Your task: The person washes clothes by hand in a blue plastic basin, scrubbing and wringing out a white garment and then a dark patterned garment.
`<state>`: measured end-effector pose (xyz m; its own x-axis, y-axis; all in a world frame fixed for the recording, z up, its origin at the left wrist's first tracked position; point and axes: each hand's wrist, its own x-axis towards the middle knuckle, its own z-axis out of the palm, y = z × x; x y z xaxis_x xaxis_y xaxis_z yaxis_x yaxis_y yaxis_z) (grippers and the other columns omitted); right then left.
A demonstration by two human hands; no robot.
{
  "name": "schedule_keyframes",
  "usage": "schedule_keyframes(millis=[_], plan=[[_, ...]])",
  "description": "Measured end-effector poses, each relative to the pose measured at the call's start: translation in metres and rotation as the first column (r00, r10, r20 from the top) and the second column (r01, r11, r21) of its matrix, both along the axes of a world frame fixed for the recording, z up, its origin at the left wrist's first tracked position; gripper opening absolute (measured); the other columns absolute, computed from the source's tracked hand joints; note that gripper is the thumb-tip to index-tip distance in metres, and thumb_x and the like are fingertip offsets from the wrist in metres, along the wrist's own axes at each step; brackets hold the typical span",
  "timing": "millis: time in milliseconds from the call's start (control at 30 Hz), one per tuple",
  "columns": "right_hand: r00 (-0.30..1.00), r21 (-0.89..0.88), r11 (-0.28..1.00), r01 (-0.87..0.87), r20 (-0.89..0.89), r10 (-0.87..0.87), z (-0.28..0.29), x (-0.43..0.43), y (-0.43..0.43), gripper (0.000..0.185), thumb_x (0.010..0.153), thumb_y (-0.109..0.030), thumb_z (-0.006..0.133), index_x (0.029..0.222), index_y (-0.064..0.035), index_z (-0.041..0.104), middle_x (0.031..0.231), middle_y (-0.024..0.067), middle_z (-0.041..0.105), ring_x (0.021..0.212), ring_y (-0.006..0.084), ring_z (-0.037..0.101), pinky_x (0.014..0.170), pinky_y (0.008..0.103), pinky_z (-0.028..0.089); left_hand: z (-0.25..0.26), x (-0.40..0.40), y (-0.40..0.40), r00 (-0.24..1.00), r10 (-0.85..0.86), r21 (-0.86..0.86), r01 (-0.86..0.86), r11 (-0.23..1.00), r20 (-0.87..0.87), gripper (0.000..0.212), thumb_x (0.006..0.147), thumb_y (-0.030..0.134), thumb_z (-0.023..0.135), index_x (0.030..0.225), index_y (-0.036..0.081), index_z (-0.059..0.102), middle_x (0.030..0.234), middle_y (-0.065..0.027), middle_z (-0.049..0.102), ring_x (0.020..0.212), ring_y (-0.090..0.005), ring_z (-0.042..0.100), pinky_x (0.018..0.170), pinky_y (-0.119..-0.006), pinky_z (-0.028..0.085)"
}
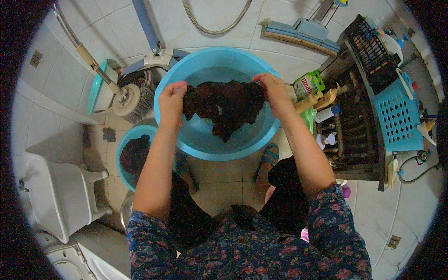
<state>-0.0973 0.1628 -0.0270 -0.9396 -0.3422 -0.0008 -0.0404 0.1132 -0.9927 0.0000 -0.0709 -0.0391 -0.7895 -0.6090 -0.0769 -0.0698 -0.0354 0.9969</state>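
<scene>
A dark, wet-looking cloth or garment point(225, 105) is spread between my two hands over a large light-blue plastic basin point(224, 155) with water in it. My left hand point(173, 101) pinches the cloth's left end near the basin's left rim. At the right rim, my right hand point(273, 91) grips the other end. The cloth sags in the middle, and its lower tip hangs over the water. More dark fabric point(134, 154) lies in a smaller blue basin point(122, 168) at the lower left, partly behind my left forearm.
A mop point(127, 101) and a folded base of a blue-grey stand point(157, 59) are behind the basin's left. Bottles point(327, 113) and a green packet point(309, 85) stand to the right beside a dark rack point(371, 175) with a blue basket point(399, 119). A white plastic stool point(63, 196) lies at left.
</scene>
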Motion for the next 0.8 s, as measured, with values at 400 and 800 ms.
schedule_keyframes(millis=[400, 800], plan=[[0.687, 0.275, 0.954, -0.118, -0.672, 0.278, -0.014, 0.039, -0.046, 0.034, 0.072, -0.022, 0.059, 0.099, -0.0014, 0.056, 0.088, 0.0076, 0.058, 0.080, 0.0157, 0.053, 0.074, 0.0283, 0.041, 0.016, -0.003, 0.013, 0.893, -0.402, 0.638, 0.431, 0.638, -0.202, 0.028, 0.076, 0.013, 0.055, 0.103, 0.003, 0.051, 0.089, -0.0090, 0.057, 0.078, -0.0184, 0.056, 0.066, -0.030, 0.048], [0.967, 0.200, 0.964, -0.177, -0.149, 0.208, 0.003, 0.024, -0.031, 0.026, 0.078, -0.019, 0.042, 0.084, 0.0012, 0.058, 0.081, 0.0185, 0.059, 0.080, 0.0303, 0.057, 0.071, 0.0349, 0.043, 0.027, 0.004, 0.026, 0.782, -0.624, 0.119, 0.620, 0.775, -0.009, 0.040, 0.070, 0.014, 0.064, 0.107, 0.005, 0.051, 0.082, -0.0042, 0.055, 0.070, -0.0141, 0.054, 0.058, -0.026, 0.047]])
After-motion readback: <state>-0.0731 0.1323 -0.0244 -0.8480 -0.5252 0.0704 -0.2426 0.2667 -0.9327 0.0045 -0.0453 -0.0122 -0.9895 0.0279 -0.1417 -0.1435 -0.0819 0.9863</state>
